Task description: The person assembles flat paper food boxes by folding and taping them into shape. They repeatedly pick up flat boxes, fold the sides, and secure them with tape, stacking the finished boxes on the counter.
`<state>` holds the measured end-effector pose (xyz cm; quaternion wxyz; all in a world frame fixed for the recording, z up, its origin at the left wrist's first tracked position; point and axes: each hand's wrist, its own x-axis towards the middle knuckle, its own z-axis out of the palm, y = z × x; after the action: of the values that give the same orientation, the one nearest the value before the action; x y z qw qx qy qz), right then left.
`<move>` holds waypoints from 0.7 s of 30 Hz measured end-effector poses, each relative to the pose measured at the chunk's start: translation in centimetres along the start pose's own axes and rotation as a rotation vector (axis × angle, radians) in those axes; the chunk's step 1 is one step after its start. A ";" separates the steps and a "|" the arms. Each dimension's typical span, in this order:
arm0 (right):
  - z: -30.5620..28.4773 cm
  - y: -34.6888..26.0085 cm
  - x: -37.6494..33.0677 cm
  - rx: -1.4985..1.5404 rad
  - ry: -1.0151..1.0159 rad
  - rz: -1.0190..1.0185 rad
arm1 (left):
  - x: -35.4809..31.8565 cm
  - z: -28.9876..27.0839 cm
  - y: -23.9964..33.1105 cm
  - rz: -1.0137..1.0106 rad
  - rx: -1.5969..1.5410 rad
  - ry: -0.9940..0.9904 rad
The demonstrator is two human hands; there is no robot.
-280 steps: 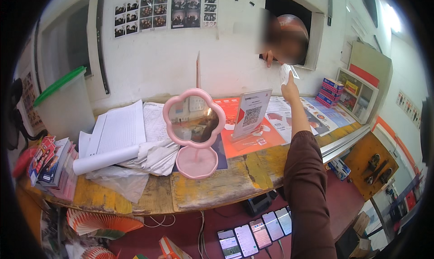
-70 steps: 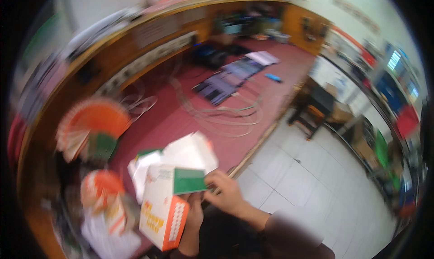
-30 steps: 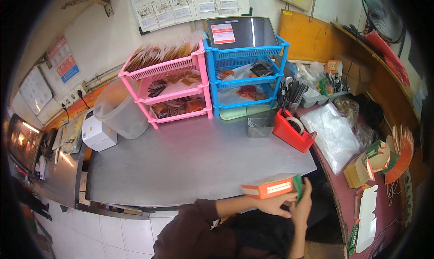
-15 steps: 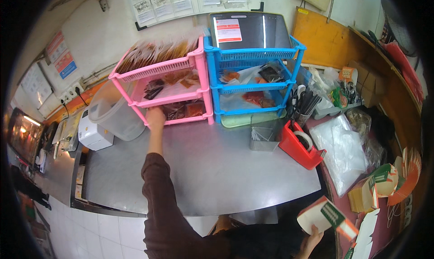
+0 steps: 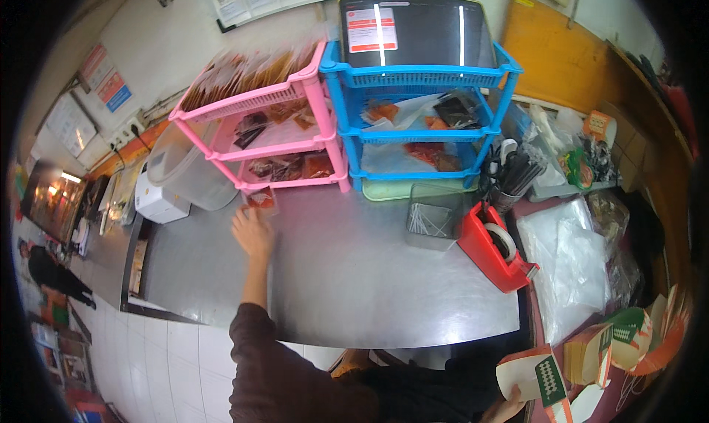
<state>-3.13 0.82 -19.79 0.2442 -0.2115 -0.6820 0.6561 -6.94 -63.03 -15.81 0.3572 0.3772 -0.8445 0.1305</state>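
Note:
My left hand pinches a small clear sachet of reddish sauce, just in front of the pink rack's lowest tier. That pink three-tier rack carries many sachets packed upright on top and more lying on the shelves below. At the lower right, my right hand grips a folding paper food box, white with green and orange print. Part of that hand lies behind the box. Beside the pink rack stands a blue tiered rack with sauce packets on its shelves.
A dark tablet screen rests on the blue rack. On the steel table stand a toothpick container, a red tape dispenser, a clear tub and a white printer. Plastic bags and stacked boxes lie at right.
My left hand has come out of the pink rack's lowest tier toward me, bringing a sauce sachet. My right hand with the paper box has shifted slightly lower in the picture.

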 end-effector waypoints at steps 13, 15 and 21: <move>5.8 -4.5 -2.6 -0.083 -0.026 -0.011 | -16.0 -19.5 27.0 1.146 -1.743 -0.697; 6.6 -5.0 -3.5 -0.017 -0.095 -0.199 | -17.5 -21.9 30.1 1.171 -1.776 -0.678; 4.6 -10.2 -5.4 -0.615 0.131 -0.297 | -20.3 -25.6 33.3 1.205 -2.011 -1.146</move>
<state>-1.35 -6.66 -10.01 0.3052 -0.2153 -0.8541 0.3620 -9.01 -16.74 -10.27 -0.0417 -0.4874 -0.6385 -0.5941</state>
